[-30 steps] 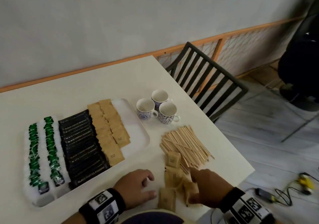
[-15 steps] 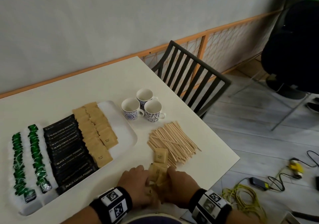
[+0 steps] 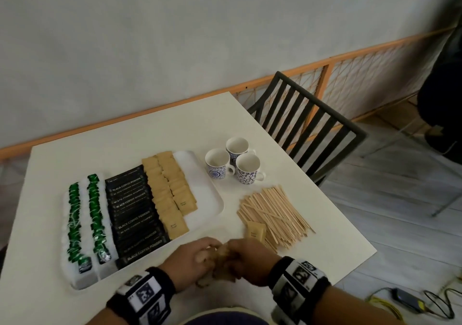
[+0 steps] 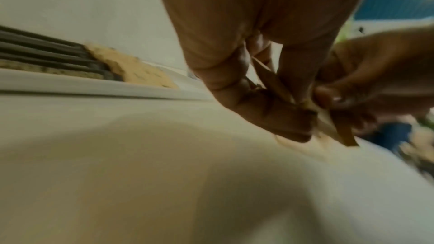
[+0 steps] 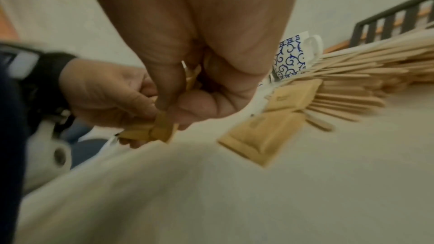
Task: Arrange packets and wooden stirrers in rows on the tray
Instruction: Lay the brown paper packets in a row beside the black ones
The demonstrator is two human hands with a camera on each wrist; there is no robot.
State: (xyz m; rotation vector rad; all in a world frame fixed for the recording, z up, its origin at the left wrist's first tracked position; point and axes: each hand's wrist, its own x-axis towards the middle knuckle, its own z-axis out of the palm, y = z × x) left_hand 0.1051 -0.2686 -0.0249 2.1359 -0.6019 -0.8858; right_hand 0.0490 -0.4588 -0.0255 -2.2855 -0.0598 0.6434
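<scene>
A white tray [image 3: 212,192] holds rows of green packets [image 3: 75,214], black coffee packets [image 3: 135,214] and brown packets [image 3: 170,189]. At the table's near edge both hands meet over a small bunch of brown packets [image 3: 221,256]. My left hand [image 3: 197,259] and right hand [image 3: 247,257] both pinch this bunch [image 5: 159,129], fingers curled round it just above the table. A pile of wooden stirrers [image 3: 272,214] lies right of the tray. One loose brown packet [image 3: 255,230] leans on the pile; another loose packet [image 5: 260,136] lies beside it in the right wrist view.
Three blue-and-white cups [image 3: 233,164] stand behind the stirrers. A black slatted chair [image 3: 307,124] is at the table's far right corner. Cables and a charger [image 3: 410,299] lie on the floor to the right. The tray's right strip is bare.
My hands came together at the near edge and gathered the scattered brown packets into one bunch held by both. The camera view shifted right.
</scene>
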